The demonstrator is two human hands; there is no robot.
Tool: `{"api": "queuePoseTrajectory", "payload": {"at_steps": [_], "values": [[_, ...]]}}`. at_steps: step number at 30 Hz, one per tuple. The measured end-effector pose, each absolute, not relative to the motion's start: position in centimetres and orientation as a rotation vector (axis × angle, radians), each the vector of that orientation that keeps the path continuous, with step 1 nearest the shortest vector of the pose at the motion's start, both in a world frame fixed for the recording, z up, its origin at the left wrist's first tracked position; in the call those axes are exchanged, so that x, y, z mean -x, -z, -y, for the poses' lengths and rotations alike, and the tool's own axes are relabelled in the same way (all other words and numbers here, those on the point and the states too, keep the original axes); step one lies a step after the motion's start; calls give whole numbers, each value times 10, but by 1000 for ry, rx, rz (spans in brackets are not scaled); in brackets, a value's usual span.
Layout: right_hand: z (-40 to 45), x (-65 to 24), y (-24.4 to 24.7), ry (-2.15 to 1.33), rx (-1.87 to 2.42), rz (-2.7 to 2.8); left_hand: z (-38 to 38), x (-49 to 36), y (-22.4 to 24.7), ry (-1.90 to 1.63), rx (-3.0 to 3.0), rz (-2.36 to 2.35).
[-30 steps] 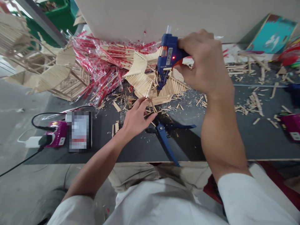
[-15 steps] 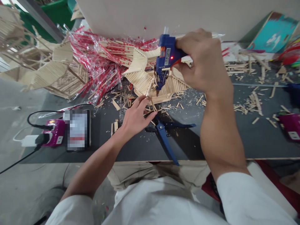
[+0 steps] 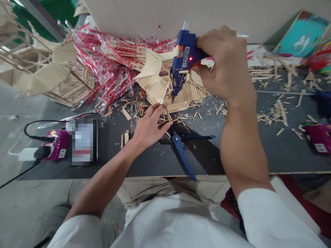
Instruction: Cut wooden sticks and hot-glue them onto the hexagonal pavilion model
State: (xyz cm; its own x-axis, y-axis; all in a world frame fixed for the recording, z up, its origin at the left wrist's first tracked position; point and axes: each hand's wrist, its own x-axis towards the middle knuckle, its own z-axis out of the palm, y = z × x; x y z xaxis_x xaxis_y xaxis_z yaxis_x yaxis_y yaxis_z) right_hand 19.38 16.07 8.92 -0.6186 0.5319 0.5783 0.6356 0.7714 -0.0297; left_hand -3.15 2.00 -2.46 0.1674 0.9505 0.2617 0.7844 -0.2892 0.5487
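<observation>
My right hand (image 3: 223, 65) is wrapped round the handle of a blue hot glue gun (image 3: 184, 57), its red light lit and a clear glue stick poking from the back end. The gun's nozzle points down at a model built of thin wooden sticks (image 3: 155, 88), close to my left fingertips. With its fingers bent, my left hand (image 3: 150, 125) grips a thin wooden stick (image 3: 164, 95) that leans up against the model. Under and beside that hand lie pruning shears with blue handles (image 3: 183, 155).
Red-and-clear plastic packets of sticks (image 3: 103, 65) are heaped behind the model. A larger stick structure (image 3: 49, 79) stands at left. A phone (image 3: 84, 143) and purple power adapter (image 3: 55, 144) with cables lie front left. Stick offcuts (image 3: 279, 112) litter the dark table (image 3: 243, 155).
The whole view has shifted slightly. Both hands keep almost the same pose, and the glue gun's nozzle stays near the left fingertips.
</observation>
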Motion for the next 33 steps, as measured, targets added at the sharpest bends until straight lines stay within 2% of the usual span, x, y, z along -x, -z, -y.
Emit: {"api": "queuePoseTrajectory", "payload": {"at_steps": [33], "values": [[-160, -191, -87, 294, 920, 2306, -21, 33, 25, -802, -2171, -1678]]}}
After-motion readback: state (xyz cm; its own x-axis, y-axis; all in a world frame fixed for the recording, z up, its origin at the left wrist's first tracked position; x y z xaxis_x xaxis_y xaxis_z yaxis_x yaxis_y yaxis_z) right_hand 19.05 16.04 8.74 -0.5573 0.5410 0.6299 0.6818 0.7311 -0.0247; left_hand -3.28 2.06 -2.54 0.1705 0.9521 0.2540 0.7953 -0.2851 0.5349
